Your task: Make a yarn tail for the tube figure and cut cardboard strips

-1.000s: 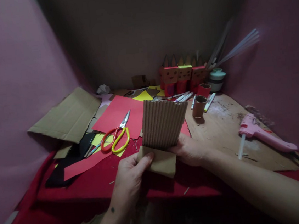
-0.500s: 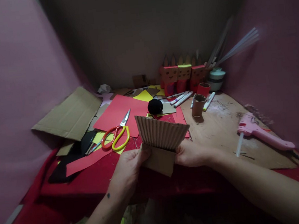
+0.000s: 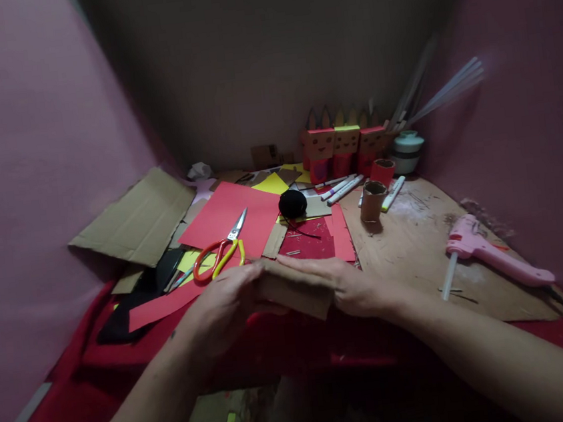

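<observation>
A folded piece of cardboard (image 3: 295,291) is held between my two hands over the table's front edge. My left hand (image 3: 233,296) grips its left end, fingers on top and thumb side below. At the right end my right hand (image 3: 352,284) presses along the top fold with its fingers stretched toward the left. The ribbed face of the cardboard is hidden from view. Just beyond my left hand lie scissors (image 3: 221,257) with red and yellow handles, resting on red paper (image 3: 241,208). A ball of black yarn (image 3: 292,204) sits past the cardboard.
Right of centre stand a brown cardboard tube (image 3: 374,202) and a red tube (image 3: 382,171). A pink glue gun (image 3: 492,252) rests on the board at right. Markers (image 3: 342,188), cardboard animal figures (image 3: 346,144) and a pale green jar (image 3: 409,150) are behind. A large cardboard sheet (image 3: 136,219) leans at left.
The raised ribbed flap has been folded down, so its ridges no longer show. Both hands have shifted up onto the fold.
</observation>
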### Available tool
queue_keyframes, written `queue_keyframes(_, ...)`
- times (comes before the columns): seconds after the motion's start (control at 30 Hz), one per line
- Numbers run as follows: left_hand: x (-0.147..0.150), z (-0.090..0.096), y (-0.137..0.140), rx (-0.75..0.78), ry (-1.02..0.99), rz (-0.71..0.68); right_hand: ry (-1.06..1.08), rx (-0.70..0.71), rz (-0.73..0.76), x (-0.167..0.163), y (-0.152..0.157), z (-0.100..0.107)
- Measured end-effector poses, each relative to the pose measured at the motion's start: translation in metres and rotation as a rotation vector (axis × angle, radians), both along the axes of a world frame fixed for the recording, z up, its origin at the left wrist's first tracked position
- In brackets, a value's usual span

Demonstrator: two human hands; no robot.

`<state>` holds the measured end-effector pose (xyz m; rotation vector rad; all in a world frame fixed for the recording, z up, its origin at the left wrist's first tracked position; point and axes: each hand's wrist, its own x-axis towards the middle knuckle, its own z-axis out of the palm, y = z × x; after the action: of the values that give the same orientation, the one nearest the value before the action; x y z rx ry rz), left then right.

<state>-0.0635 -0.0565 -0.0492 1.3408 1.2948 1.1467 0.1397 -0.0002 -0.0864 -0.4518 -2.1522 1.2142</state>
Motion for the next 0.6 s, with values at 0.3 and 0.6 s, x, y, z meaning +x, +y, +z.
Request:
queue_keyframes(0.3,0.004,0.015,0.009,-0.074,-0.072,-0.146,0.106,-0.305,0.007,0.0,-0.001,0.024)
queue_keyframes(0.6,0.012,0.004,0.002,0.124,0.167,0.003,0.11,-0.506,-0.166,-0.004,0.001,0.013)
